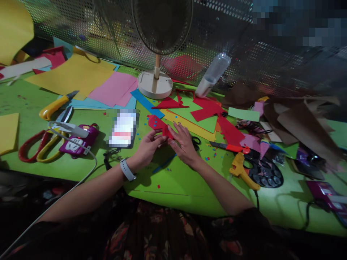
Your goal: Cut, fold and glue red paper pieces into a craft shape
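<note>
Over the green table, my left hand [148,148] pinches a small red paper piece [167,132] between thumb and fingers. My right hand [183,144] meets it from the other side, thumb and index finger at the paper's edge and the other fingers stretched out. Just beyond my left fingers lies a red paper shape with small blue bits on it [155,122]. Small black-handled scissors [196,143] are partly hidden behind my right hand. A thin blue strip [164,164] lies below my hands.
A fan [155,86] and a tilted clear bottle [213,76] stand at the back. Left are a phone [123,128], purple cabled device [78,141], large scissors [34,146] and yellow cutter [55,104]. Right are an orange cutter [230,146], yellow glue gun [241,169] and black palette [267,173].
</note>
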Tool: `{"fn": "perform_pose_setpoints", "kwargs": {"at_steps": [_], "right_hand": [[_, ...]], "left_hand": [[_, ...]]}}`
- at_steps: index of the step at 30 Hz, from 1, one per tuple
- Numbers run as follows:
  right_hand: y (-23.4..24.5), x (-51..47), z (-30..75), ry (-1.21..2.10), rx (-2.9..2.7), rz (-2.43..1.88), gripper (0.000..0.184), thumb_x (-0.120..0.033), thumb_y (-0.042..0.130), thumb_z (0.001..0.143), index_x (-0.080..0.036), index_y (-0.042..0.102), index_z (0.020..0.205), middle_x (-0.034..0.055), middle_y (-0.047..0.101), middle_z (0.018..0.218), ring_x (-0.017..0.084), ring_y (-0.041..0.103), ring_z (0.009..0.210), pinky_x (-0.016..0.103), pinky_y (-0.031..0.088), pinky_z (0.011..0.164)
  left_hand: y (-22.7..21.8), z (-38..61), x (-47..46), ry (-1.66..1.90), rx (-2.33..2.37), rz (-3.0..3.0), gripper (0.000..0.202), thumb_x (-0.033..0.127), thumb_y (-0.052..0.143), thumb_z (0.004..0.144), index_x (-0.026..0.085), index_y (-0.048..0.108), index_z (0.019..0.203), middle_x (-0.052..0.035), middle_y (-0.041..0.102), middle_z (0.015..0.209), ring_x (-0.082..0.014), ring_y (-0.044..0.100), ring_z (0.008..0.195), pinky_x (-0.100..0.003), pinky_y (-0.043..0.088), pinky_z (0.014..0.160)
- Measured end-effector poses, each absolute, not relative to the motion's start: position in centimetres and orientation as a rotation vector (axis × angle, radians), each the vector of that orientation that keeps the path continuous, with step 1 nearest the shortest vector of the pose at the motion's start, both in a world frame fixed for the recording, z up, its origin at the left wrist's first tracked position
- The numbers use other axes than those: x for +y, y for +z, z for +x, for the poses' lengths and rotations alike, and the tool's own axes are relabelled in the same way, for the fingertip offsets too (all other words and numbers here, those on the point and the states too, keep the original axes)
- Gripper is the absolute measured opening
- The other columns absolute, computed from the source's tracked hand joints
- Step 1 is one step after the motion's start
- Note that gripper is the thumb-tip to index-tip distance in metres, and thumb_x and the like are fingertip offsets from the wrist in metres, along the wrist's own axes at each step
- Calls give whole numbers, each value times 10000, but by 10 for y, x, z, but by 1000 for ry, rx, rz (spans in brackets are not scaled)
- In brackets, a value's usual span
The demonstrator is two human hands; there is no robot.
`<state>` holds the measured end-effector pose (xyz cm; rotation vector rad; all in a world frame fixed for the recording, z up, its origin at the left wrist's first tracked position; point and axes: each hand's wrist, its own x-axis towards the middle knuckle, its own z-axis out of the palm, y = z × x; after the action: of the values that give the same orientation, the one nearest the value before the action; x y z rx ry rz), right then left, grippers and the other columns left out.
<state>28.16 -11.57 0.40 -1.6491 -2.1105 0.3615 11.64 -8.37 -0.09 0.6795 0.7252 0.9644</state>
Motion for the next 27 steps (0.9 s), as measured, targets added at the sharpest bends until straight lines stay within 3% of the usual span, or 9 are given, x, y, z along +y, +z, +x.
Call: {"fn": "perform_pose_setpoints", "kwargs": {"at_steps": [4, 13, 18, 21, 27], "right_hand": [[0, -115, 282, 326, -2100, -1584, 625, -607, 309, 943, -261, 381, 1459, 54, 273, 1575, 219, 165, 1474, 507, 112, 1189], [3, -114, 282, 485, -1791, -1365, 429, -423, 431, 960, -263, 523, 1348, 63, 522, 1415, 193, 415, 1353, 446, 260, 1155], [5, -110, 282, 776, -1367, -1412, 349, -492, 544, 887, -218, 643, 1080, 58, 675, 1121, 199, 609, 1072, 361, 467, 953], [5, -109, 280, 893, -1299, -1396, 342, -519, 579, 852, -201, 639, 961, 32, 688, 955, 181, 633, 914, 322, 495, 851], [2, -109, 277, 931, -1285, -1397, 337, -532, 619, 811, -196, 634, 840, 24, 665, 850, 170, 614, 802, 285, 499, 723]], "left_hand": [[0, 116, -83, 957, 756, 684, 321, 143, 762, 698, 179, 665, 1001, -34, 711, 934, -110, 650, 757, -228, 502, 698], [2, 116, -85, 934, 734, 659, 325, 174, 780, 678, 178, 644, 973, -10, 703, 879, -115, 654, 769, -279, 513, 790], [1, 116, -86, 894, 739, 776, 307, 208, 794, 675, 174, 646, 942, -2, 696, 807, -103, 634, 698, -227, 485, 671], [1, 118, -89, 852, 742, 849, 313, 231, 789, 685, 172, 652, 960, -4, 692, 768, -99, 617, 663, -217, 462, 623], [-1, 119, -91, 820, 712, 893, 294, 227, 779, 708, 172, 684, 980, -29, 711, 819, -107, 631, 689, -220, 486, 636]]}}
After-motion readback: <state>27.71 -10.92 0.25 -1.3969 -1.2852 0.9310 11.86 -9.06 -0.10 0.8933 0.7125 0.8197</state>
